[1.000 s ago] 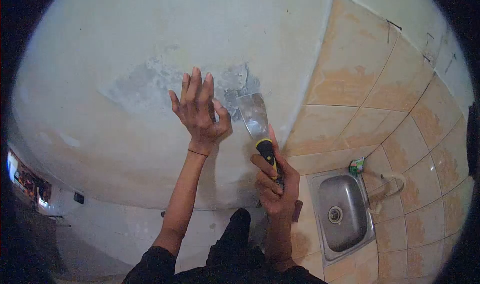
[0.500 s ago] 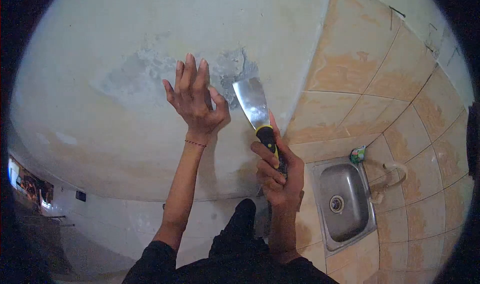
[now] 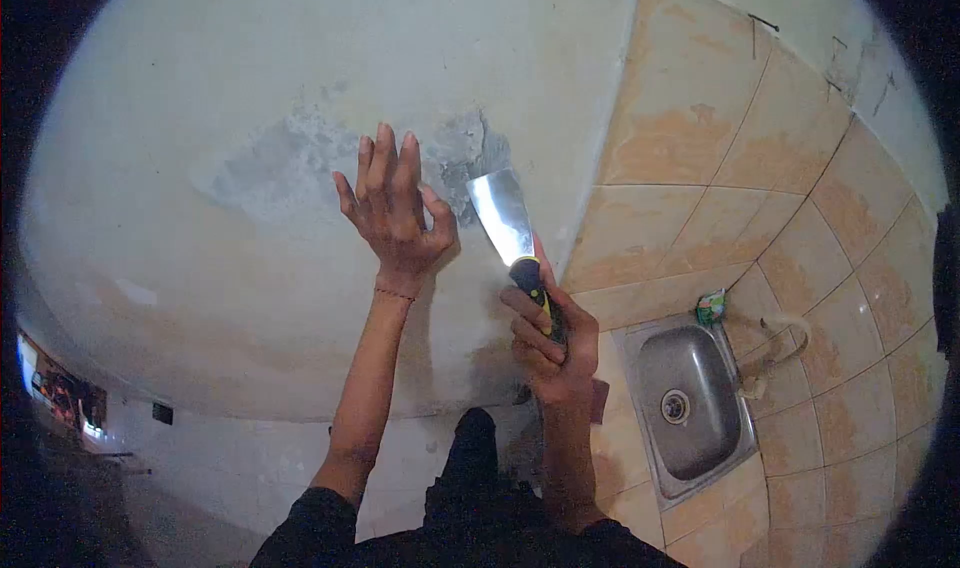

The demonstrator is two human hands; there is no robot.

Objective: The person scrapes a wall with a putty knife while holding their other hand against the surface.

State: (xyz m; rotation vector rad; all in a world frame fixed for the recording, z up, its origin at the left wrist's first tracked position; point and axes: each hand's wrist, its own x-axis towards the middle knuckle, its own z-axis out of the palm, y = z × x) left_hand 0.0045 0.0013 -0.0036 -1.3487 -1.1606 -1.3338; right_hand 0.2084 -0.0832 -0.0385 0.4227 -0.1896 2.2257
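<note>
My right hand [image 3: 553, 343] is wrapped round the black and yellow handle of a putty knife [image 3: 502, 214]. Its wide shiny metal blade points up, with the tip at the lower right of a rough grey patch [image 3: 466, 144] where the wall's surface is broken. Left of the blade, my left hand [image 3: 396, 213] has its fingers stretched out and lies against the pale wall [image 3: 250, 298], over the worn area. A second faded grey patch [image 3: 265, 163] spreads out to the left of that hand.
To the right, tan and cream tiles [image 3: 655, 228] meet the painted wall at a raised edge. A steel sink [image 3: 690, 398] is set in the tiled counter, with a pale tap [image 3: 790, 333] and a small green packet [image 3: 711, 306] by its rim.
The view has shifted slightly, so the tiles and wall patches sit a little differently. Both hands keep nearly the same pose, and the putty knife stays by the broken patch.
</note>
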